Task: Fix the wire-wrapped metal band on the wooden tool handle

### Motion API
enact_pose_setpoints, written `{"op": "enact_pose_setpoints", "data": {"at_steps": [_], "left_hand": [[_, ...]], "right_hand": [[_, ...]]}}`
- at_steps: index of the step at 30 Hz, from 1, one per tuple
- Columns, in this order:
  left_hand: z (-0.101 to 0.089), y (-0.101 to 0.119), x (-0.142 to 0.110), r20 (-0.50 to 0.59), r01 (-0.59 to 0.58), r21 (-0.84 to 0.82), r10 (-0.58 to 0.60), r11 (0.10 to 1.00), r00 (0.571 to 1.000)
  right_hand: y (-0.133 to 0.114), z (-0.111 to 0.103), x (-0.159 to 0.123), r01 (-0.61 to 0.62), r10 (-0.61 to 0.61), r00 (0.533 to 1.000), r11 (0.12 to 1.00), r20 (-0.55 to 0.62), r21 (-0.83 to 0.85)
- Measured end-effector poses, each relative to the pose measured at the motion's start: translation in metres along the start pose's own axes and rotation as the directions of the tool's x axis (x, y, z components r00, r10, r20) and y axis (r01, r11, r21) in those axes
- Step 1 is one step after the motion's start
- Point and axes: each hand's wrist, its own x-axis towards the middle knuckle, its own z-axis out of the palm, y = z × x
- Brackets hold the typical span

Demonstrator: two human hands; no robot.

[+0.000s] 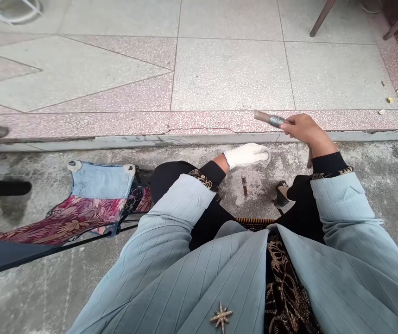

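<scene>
1. Right hand (pixel 305 130): closed around a brown cylinder (pixel 263 116) with a silver banded section, held out past the knees.
2. Left hand (pixel 245 155): covered by a white knit glove (pixel 250 154), palm down; grip state cannot be determined.
3. Small brown rod (pixel 244 186): upright on the concrete floor (pixel 46 301), just below the left hand, between the knees.
4. Patchwork fabric seat (pixel 94 204): on a black frame, left of the person.
</scene>
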Motion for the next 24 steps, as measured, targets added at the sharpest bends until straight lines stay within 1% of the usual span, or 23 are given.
{"op": "enact_pose_setpoints", "data": {"at_steps": [2,4,6,8,11,13,15,17,19,20,22,24], "left_hand": [[-0.002,0.001,0.000,-0.031,0.000,0.046,0.002,0.999,1.000],[-0.007,0.003,-0.002,-0.069,0.010,0.109,-0.002,0.994,0.998],[-0.012,0.005,-0.005,-0.114,0.042,0.209,-0.018,0.977,0.993],[-0.017,0.004,-0.008,-0.141,0.057,0.295,-0.016,0.954,0.990],[-0.023,0.001,-0.011,-0.132,0.038,0.360,0.011,0.932,0.991],[-0.026,-0.002,-0.012,-0.135,0.033,0.383,0.021,0.923,0.991],[-0.029,-0.004,-0.013,-0.147,0.042,0.404,0.020,0.914,0.989],[-0.031,-0.005,-0.013,-0.153,0.045,0.411,0.021,0.911,0.988],[-0.033,-0.004,-0.014,-0.150,0.031,0.387,0.030,0.922,0.988],[-0.033,-0.003,-0.014,-0.147,0.022,0.364,0.034,0.931,0.989],[-0.031,-0.002,-0.012,-0.141,0.002,0.306,0.043,0.952,0.989],[-0.024,-0.001,-0.009,-0.133,-0.017,0.232,0.049,0.973,0.990]], "right_hand": [[-0.002,0.002,0.003,-0.006,0.014,0.999,0.974,0.033,-0.227],[-0.004,0.002,0.004,0.038,-0.004,0.996,0.930,0.094,-0.365],[-0.004,0.002,0.004,0.074,0.006,0.984,0.898,0.180,-0.434],[-0.002,0.002,0.005,0.095,0.054,0.950,0.889,0.308,-0.448],[0.002,0.002,0.005,0.150,0.076,0.859,0.908,0.506,-0.391],[0.004,0.002,0.003,0.188,0.049,0.807,0.924,0.588,-0.334],[0.005,0.001,0.001,0.225,-0.006,0.746,0.944,0.666,-0.243],[0.006,0.001,-0.001,0.255,-0.103,0.663,0.962,0.741,-0.094],[0.007,0.000,-0.003,0.273,-0.216,0.584,0.960,0.782,0.061],[0.007,-0.001,-0.003,0.278,-0.260,0.556,0.953,0.789,0.118],[0.007,-0.002,-0.005,0.283,-0.322,0.514,0.939,0.795,0.198],[0.006,-0.004,-0.008,0.279,-0.383,0.490,0.920,0.783,0.275]]}}
